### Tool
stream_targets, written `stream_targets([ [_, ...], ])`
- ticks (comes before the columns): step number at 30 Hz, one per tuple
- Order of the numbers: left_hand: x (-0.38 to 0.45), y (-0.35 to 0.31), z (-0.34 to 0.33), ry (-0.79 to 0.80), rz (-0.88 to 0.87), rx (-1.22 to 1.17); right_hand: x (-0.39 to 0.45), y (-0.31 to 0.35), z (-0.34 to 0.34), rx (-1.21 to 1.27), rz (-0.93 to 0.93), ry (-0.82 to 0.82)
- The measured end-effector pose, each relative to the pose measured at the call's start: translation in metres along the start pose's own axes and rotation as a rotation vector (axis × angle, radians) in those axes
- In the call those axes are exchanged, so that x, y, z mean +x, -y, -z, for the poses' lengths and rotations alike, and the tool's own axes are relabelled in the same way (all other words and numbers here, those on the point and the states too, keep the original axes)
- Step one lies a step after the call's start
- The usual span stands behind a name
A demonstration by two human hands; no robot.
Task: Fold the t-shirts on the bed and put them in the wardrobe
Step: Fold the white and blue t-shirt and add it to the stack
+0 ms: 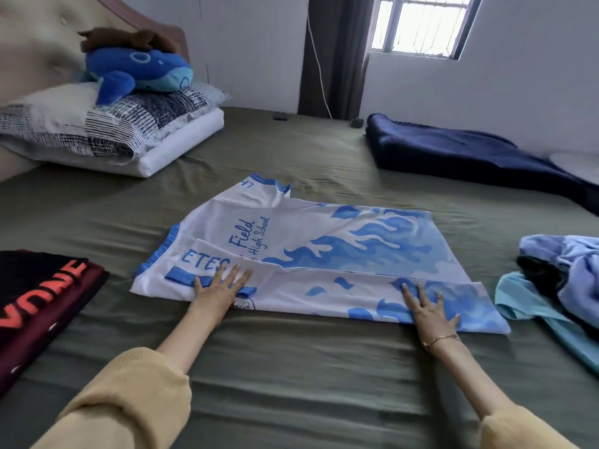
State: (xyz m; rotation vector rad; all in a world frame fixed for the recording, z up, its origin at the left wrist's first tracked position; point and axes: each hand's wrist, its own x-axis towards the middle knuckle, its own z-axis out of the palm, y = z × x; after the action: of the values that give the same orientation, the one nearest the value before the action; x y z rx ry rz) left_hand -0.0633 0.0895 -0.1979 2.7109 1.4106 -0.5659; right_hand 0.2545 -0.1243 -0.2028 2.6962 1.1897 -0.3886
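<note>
At far left lies one folded dark t-shirt (pixel 35 306) with red lettering. Right of it, the left hand (pixel 220 288) presses flat, fingers straight, on the white-and-blue t-shirt (pixel 324 251), spread on the bed (pixel 291 367), long axis left-right, collar leftward. The right hand (pixel 429 314) lies flat on its folded near edge. Beyond that hand sits one heap of blue clothes (pixel 564 280).
</note>
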Motion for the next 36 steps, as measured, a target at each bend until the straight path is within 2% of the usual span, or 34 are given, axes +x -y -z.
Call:
stream_targets([
  [13, -0.098, -0.020, -0.011, 0.093, 0.018, -0.030, -0.086, -0.028, -0.002, -0.010, -0.038, 0.150],
  [27, -0.187, -0.040, -0.056, -0.008, 0.004, -0.011, -0.192, -0.056, -0.047, 0.021, -0.072, 0.036],
  [36, -0.210, -0.035, -0.070, 0.011, -0.010, -0.015, -0.221, -0.059, -0.064, 0.058, -0.076, 0.011],
])
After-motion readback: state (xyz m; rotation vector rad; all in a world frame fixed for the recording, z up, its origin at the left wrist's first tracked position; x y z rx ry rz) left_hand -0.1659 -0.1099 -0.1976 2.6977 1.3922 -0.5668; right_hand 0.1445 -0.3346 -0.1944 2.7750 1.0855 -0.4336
